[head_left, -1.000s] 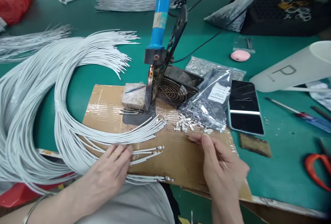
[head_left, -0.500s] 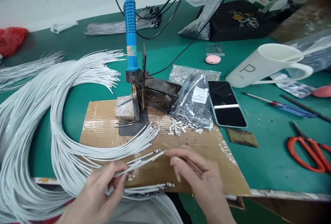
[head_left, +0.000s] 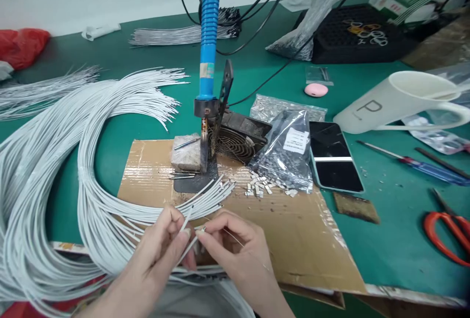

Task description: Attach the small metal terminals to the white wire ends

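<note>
My left hand (head_left: 163,247) is closed on thin white cables (head_left: 188,220), their ends sticking up past its fingers. Close beside it, my right hand (head_left: 238,249) pinches the tip of one white cable between thumb and forefinger. A small metallic bit shows at that pinch, too small to name surely. A fine silvery wire (head_left: 233,237) also runs through the right hand's fingers. Behind the hands, a bundle of white cables (head_left: 205,203) fans its ends over the cardboard sheet (head_left: 293,239). More cable ends lie below the hands, partly hidden by them.
A blue-handled soldering iron (head_left: 208,48) stands upright in its holder beside a small fan (head_left: 235,144). Small metal pieces (head_left: 259,185) lie scattered before a plastic bag (head_left: 286,156). To the right are a phone (head_left: 336,156), mug (head_left: 382,102), screwdriver (head_left: 418,163) and red scissors (head_left: 446,230).
My right hand has moved left and its fingers have closed on a cable tip. My left hand has shifted slightly right, tilting the cables more upright. The view has shifted a little.
</note>
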Demonstrator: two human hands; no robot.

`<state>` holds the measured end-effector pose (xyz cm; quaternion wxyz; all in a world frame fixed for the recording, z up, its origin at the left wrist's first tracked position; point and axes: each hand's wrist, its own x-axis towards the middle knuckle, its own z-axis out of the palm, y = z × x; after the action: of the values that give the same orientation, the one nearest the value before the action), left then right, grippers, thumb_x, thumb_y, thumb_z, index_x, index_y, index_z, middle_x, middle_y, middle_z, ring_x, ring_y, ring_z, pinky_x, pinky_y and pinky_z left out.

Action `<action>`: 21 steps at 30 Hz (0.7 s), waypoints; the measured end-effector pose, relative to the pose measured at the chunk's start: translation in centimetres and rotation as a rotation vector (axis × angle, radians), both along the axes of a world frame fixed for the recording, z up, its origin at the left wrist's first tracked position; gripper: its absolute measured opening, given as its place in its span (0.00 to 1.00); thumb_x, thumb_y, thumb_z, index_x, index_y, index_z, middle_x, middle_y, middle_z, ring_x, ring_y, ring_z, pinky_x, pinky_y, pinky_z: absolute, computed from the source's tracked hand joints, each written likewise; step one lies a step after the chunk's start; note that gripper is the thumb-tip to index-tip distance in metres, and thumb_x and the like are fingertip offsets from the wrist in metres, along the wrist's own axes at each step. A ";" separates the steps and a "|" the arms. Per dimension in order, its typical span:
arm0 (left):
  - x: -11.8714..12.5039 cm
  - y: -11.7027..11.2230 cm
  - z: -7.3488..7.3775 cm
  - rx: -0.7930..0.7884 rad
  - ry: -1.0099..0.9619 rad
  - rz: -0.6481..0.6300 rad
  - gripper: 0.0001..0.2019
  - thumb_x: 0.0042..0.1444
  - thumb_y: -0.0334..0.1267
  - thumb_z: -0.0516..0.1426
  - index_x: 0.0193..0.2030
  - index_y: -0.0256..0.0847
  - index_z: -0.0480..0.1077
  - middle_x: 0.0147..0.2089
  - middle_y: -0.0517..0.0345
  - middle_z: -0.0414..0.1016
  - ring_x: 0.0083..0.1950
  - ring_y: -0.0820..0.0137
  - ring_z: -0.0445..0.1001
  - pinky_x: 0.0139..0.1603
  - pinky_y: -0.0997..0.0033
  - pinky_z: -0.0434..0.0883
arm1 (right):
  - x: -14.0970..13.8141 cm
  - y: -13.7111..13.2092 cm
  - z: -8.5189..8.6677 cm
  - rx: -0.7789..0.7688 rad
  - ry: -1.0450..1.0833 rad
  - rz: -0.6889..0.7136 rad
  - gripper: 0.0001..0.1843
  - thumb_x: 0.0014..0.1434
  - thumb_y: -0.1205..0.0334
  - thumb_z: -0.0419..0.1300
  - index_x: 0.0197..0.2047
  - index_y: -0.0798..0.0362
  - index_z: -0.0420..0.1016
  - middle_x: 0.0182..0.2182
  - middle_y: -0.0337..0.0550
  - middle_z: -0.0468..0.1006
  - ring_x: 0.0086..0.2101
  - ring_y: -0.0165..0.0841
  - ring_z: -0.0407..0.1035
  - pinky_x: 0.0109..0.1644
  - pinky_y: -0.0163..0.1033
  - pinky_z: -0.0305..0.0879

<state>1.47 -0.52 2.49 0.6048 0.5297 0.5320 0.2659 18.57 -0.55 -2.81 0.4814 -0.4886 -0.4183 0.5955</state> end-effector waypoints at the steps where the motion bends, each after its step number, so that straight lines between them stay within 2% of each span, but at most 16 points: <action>1: 0.2 0.2 -0.1 -0.087 -0.073 0.042 0.14 0.73 0.50 0.52 0.39 0.44 0.61 0.29 0.64 0.68 0.31 0.71 0.67 0.36 0.72 0.65 | -0.2 0.1 -0.1 -0.006 -0.001 0.000 0.11 0.58 0.59 0.69 0.27 0.53 0.79 0.22 0.35 0.70 0.24 0.27 0.60 0.27 0.33 0.57; 3: 0.6 0.4 -0.2 -0.224 -0.190 0.102 0.17 0.70 0.54 0.56 0.39 0.45 0.60 0.29 0.67 0.62 0.29 0.74 0.59 0.32 0.74 0.59 | -0.3 0.4 -0.4 -0.016 0.021 -0.008 0.10 0.58 0.60 0.70 0.27 0.53 0.80 0.22 0.35 0.69 0.24 0.26 0.60 0.27 0.33 0.56; 5: 1.0 0.6 -0.3 -0.253 -0.254 0.127 0.19 0.67 0.57 0.58 0.39 0.45 0.60 0.29 0.68 0.58 0.28 0.74 0.52 0.29 0.73 0.54 | -0.2 0.6 -0.6 -0.044 0.065 -0.037 0.09 0.55 0.59 0.72 0.27 0.53 0.82 0.23 0.35 0.70 0.24 0.26 0.60 0.27 0.32 0.56; 8: 1.3 0.9 -0.3 -0.251 -0.259 0.104 0.19 0.67 0.59 0.56 0.41 0.44 0.62 0.27 0.69 0.56 0.27 0.74 0.47 0.28 0.72 0.49 | 0.0 0.7 -0.5 -0.134 0.178 -0.047 0.10 0.52 0.55 0.75 0.28 0.52 0.83 0.22 0.34 0.70 0.21 0.23 0.55 0.25 0.32 0.53; 10: 1.5 1.1 -0.3 -0.232 -0.213 0.083 0.20 0.66 0.59 0.57 0.39 0.43 0.65 0.26 0.69 0.55 0.27 0.74 0.47 0.27 0.71 0.47 | 0.1 0.7 -0.1 -0.198 0.244 -0.036 0.12 0.52 0.53 0.76 0.27 0.52 0.83 0.21 0.33 0.69 0.21 0.23 0.52 0.25 0.32 0.52; 12: 1.6 1.2 -0.5 -0.198 -0.158 0.058 0.21 0.66 0.58 0.58 0.35 0.42 0.65 0.26 0.68 0.54 0.27 0.73 0.47 0.27 0.71 0.47 | 0.2 0.9 0.5 -0.215 0.263 -0.057 0.13 0.51 0.54 0.76 0.24 0.52 0.82 0.21 0.34 0.69 0.22 0.25 0.54 0.27 0.33 0.54; 14: 1.7 1.3 -0.8 -0.166 -0.120 0.045 0.21 0.65 0.57 0.59 0.32 0.42 0.65 0.25 0.68 0.53 0.27 0.73 0.47 0.26 0.71 0.47 | 0.8 1.3 0.9 -0.192 0.260 -0.135 0.15 0.50 0.55 0.77 0.21 0.53 0.80 0.20 0.34 0.68 0.24 0.26 0.57 0.28 0.33 0.54; 17: 1.7 1.2 -1.3 -0.177 -0.091 0.069 0.21 0.65 0.56 0.60 0.30 0.41 0.65 0.23 0.69 0.53 0.25 0.74 0.48 0.25 0.72 0.48 | 2.6 2.0 1.2 -0.142 0.269 -0.313 0.18 0.53 0.55 0.75 0.20 0.52 0.75 0.18 0.32 0.62 0.21 0.24 0.53 0.24 0.31 0.52; 19: 1.6 1.2 -1.4 -0.184 -0.080 0.077 0.21 0.66 0.55 0.59 0.30 0.41 0.67 0.23 0.68 0.55 0.25 0.74 0.50 0.26 0.72 0.50 | 4.2 2.4 1.3 -0.089 0.283 -0.402 0.16 0.58 0.50 0.71 0.25 0.50 0.81 0.21 0.34 0.66 0.21 0.24 0.55 0.21 0.29 0.53; 21: 1.6 1.3 -1.4 -0.146 -0.065 0.072 0.21 0.67 0.55 0.57 0.31 0.40 0.69 0.25 0.65 0.61 0.27 0.73 0.56 0.28 0.72 0.55 | 5.3 2.4 1.2 -0.070 0.321 -0.296 0.24 0.66 0.39 0.59 0.37 0.49 0.88 0.26 0.42 0.74 0.22 0.29 0.65 0.21 0.32 0.61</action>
<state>3.06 0.79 1.11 0.6489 0.4556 0.5488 0.2650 23.88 1.84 -1.60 0.6068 -0.4599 -0.2390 0.6025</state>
